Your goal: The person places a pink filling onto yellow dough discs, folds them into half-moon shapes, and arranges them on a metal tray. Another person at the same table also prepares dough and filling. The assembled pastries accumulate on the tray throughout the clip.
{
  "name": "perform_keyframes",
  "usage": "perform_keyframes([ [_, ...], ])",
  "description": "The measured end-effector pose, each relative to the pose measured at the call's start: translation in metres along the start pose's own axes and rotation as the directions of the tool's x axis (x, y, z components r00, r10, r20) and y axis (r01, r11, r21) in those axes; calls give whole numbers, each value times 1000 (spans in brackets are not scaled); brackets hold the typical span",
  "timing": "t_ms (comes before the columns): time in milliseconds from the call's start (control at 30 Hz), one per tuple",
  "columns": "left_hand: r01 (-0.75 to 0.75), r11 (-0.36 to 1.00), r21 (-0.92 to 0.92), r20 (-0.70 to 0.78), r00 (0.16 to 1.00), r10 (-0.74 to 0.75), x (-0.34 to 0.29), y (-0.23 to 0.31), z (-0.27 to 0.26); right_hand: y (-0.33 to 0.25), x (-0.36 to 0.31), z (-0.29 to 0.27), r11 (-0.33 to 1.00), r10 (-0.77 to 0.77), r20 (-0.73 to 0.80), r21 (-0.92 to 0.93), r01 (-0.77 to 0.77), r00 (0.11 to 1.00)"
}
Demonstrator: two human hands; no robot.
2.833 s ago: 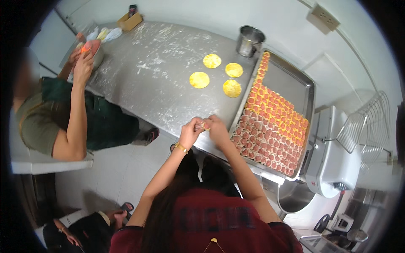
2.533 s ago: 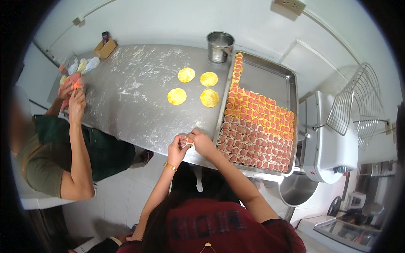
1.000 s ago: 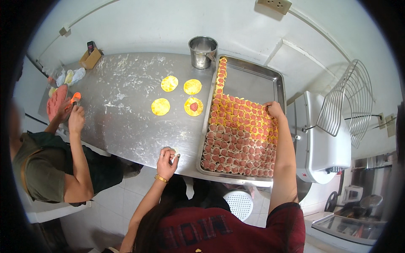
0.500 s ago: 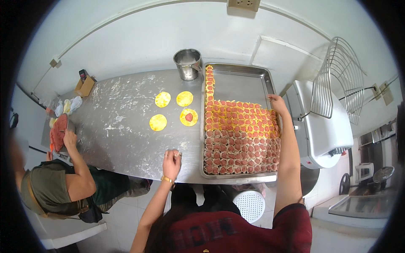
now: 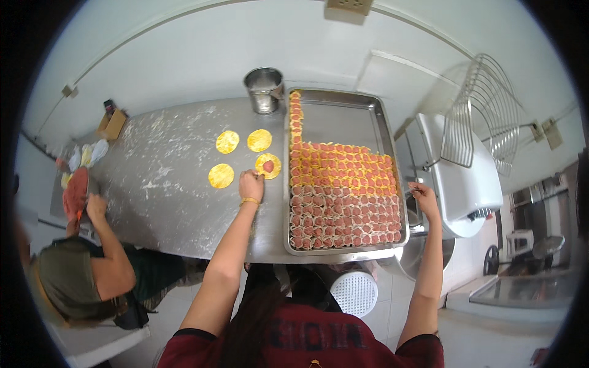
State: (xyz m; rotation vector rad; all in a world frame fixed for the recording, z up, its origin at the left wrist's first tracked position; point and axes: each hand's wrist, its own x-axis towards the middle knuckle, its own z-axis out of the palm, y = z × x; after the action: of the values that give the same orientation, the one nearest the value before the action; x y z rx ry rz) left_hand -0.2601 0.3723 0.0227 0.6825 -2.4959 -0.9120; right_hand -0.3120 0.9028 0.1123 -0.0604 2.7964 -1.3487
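Observation:
My left hand is over the steel table, its fingertips pinched at the lower left edge of a round yellow dumpling wrapper. A ball of pink minced meat sits in the middle of that wrapper. Three bare yellow wrappers, one of them the nearest wrapper, lie flat to its left and behind it. Beside the right rim of a large metal tray hangs my right hand, fingers loosely bent and apart, nothing visible in them. Rows of open-topped meat dumplings, yellow behind and pale in front, fill much of the tray.
A steel pot stands behind the wrappers. Right of the tray is a white mixer with a wire guard. At the far left, a co-worker handles a mass of pink meat. A white stool is below the table.
My left hand has moved forward from the table's near edge to the meat-topped wrapper. My right hand has drawn back from over the tray to beside its right rim. The view has shifted slightly.

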Motion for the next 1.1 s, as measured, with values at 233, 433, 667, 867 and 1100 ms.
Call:
perform_keyframes([
  [233, 149, 938, -312, 141, 984, -109, -5, -19, -2, -39, -13, 21, 996, 26, 12, -90, -25, 1000],
  [433, 303, 761, -574, 295, 943, -154, -69, -59, -37, -74, 31, 50, 980, -100, -43, -176, 91, 994],
  [667, 257, 809, -529, 228, 961, -156, -132, -77, -77, -72, 126, 89, 901, -243, 121, -338, 270, 962],
  [867, 281, 807, -520, 242, 954, -176, -155, -71, -92, -65, 176, 116, 858, -222, 311, -387, 337, 924],
  [1100, 223, 883, -413, 186, 970, -158, -163, -68, -93, -49, 203, 135, 817, -238, 477, -373, 440, 846],
])
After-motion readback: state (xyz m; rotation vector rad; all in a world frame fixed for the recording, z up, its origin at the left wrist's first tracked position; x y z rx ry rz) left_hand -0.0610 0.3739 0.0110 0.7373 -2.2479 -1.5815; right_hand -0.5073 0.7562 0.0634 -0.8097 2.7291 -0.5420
